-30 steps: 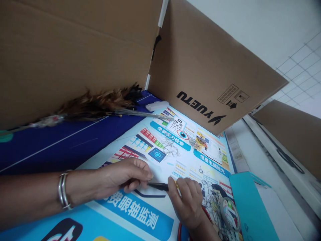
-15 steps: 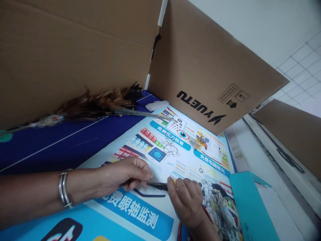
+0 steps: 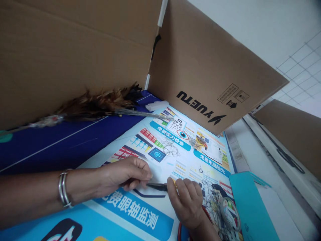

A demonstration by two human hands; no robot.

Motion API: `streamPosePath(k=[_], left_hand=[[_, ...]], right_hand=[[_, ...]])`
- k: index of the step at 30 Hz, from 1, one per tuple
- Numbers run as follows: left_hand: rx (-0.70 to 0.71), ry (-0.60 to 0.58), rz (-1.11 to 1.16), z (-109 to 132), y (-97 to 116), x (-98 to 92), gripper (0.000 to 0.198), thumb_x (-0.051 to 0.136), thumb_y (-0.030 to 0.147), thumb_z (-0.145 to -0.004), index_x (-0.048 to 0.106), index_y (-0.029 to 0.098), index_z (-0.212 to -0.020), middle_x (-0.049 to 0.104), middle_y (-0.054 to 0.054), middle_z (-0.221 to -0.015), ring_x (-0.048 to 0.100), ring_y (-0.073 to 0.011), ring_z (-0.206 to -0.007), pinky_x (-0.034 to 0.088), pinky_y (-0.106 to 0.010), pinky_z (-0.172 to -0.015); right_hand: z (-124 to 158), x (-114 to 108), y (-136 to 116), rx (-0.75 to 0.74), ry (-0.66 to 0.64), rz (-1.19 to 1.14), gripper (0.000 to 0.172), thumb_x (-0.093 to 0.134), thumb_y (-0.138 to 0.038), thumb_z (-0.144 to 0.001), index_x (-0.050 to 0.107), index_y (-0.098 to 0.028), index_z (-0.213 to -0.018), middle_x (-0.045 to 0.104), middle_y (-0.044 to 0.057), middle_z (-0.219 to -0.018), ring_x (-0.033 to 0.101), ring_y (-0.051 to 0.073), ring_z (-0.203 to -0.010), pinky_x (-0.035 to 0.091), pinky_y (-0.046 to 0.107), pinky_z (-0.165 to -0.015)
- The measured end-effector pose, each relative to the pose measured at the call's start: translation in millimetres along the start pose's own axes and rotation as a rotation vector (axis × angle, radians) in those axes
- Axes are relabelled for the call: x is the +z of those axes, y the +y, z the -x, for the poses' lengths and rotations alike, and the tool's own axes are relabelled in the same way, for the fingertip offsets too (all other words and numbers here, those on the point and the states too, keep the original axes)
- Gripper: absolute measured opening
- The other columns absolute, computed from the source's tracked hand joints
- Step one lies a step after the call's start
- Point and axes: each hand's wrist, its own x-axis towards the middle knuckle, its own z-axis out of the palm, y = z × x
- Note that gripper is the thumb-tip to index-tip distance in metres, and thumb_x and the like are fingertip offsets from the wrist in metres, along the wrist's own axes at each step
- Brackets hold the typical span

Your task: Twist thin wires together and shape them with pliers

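My right hand is wrapped round a pair of long-nose pliers, whose dark jaws point left. Below that hand a red handle shows. My left hand, with silver bangles on its wrist, is closed in a pinch right by the plier tips. What its fingers hold is too small or hidden to make out. Beneath both hands lies a printed poster. To the right of my right hand is a tangled pile of thin wire pieces with a round ring among them.
Straight thin wires and a feather duster lie along the back. Small wire tangles rest on the poster. Cardboard panels stand behind and at the right. A teal box sits at the right edge.
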Motion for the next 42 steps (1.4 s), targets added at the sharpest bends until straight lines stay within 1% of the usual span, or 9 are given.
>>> streamPosePath(k=[8,13,17,21,28,31,35,39,42], left_hand=[[0.02,0.004,0.0,-1.9,0.5,-0.8,0.026,0.076,0.038,-0.07,0.063,0.015,-0.068,0.066,-0.001,-0.059,0.037,-0.0059,-0.043,0.018,-0.021,-0.044],[0.052,-0.002,-0.067,-2.7,-1.5,-4.0,0.027,0.075,0.04,-0.071,0.063,0.016,-0.069,0.065,0.0,-0.06,0.038,-0.0061,-0.043,0.019,-0.022,-0.045],[0.066,-0.006,-0.162,-4.1,-1.3,-6.3,0.031,0.076,0.043,-0.071,0.062,0.017,-0.067,0.06,0.003,-0.051,0.043,-0.0083,-0.043,0.023,-0.022,-0.046],[0.063,0.005,-0.228,-6.9,-0.1,-8.3,0.032,0.075,0.047,-0.071,0.063,0.017,-0.07,0.06,0.003,-0.047,0.045,-0.0093,-0.043,0.024,-0.022,-0.047],[0.111,0.009,-0.244,-9.1,-0.5,-9.7,0.034,0.076,0.048,-0.07,0.062,0.017,-0.072,0.056,0.006,-0.042,0.04,-0.0083,-0.039,0.022,-0.021,-0.046],[0.127,0.002,-0.243,-8.5,-0.9,-8.7,0.031,0.076,0.045,-0.071,0.062,0.017,-0.072,0.054,0.007,-0.042,0.043,-0.0083,-0.039,0.023,-0.021,-0.046],[0.163,-0.014,-0.257,-7.1,-1.7,-7.2,0.028,0.074,0.042,-0.073,0.061,0.018,-0.071,0.054,0.007,-0.043,0.045,-0.0083,-0.039,0.026,-0.02,-0.046],[0.187,-0.044,-0.292,-6.2,-2.8,-6.7,0.025,0.071,0.04,-0.075,0.06,0.018,-0.069,0.055,0.007,-0.044,0.048,-0.0091,-0.04,0.031,-0.021,-0.047],[0.203,-0.054,-0.304,-5.8,-3.6,-6.4,0.024,0.071,0.04,-0.075,0.059,0.019,-0.069,0.056,0.007,-0.048,0.052,-0.0099,-0.043,0.035,-0.021,-0.048]], right_hand=[[0.6,-2.5,-1.0,0.008,-0.032,-0.013,0.022,0.05,-0.01,-0.094,0.068,-0.013,-0.107,0.068,0.007,-0.09,0.056,0.021,-0.08,0.035,0.037,-0.069],[-2.7,-2.9,-2.0,0.033,-0.119,-0.048,0.021,0.049,-0.01,-0.093,0.065,-0.014,-0.106,0.067,0.007,-0.09,0.053,0.02,-0.073,0.033,0.037,-0.062],[-1.8,1.9,-3.6,0.085,-0.196,-0.122,0.016,0.055,-0.015,-0.092,0.063,-0.016,-0.106,0.065,0.006,-0.085,0.049,0.019,-0.068,0.032,0.036,-0.06],[-3.1,4.5,-4.5,0.153,-0.238,-0.225,0.012,0.052,-0.022,-0.096,0.062,-0.017,-0.1,0.06,0.004,-0.075,0.048,0.02,-0.068,0.033,0.035,-0.061],[-6.5,5.5,-6.6,0.293,-0.302,-0.437,0.02,0.049,-0.034,-0.099,0.06,-0.019,-0.091,0.06,0.004,-0.076,0.053,0.02,-0.072,0.038,0.031,-0.062],[-5.7,4.6,-8.2,0.348,-0.365,-0.51,0.018,0.054,-0.033,-0.096,0.06,-0.02,-0.086,0.061,0.003,-0.077,0.056,0.019,-0.074,0.041,0.029,-0.063],[-6.0,1.9,-8.4,0.424,-0.469,-0.578,0.011,0.067,-0.03,-0.088,0.061,-0.021,-0.083,0.063,0.001,-0.078,0.061,0.018,-0.074,0.042,0.026,-0.063],[-9.7,-1.5,-5.4,0.471,-0.59,-0.642,0.015,0.073,-0.027,-0.082,0.061,-0.022,-0.075,0.063,-0.002,-0.074,0.062,0.015,-0.068,0.04,0.022,-0.058],[-12.5,-2.7,-3.1,0.497,-0.629,-0.71,0.019,0.073,-0.027,-0.082,0.059,-0.022,-0.07,0.062,-0.003,-0.07,0.061,0.013,-0.065,0.039,0.02,-0.056]])
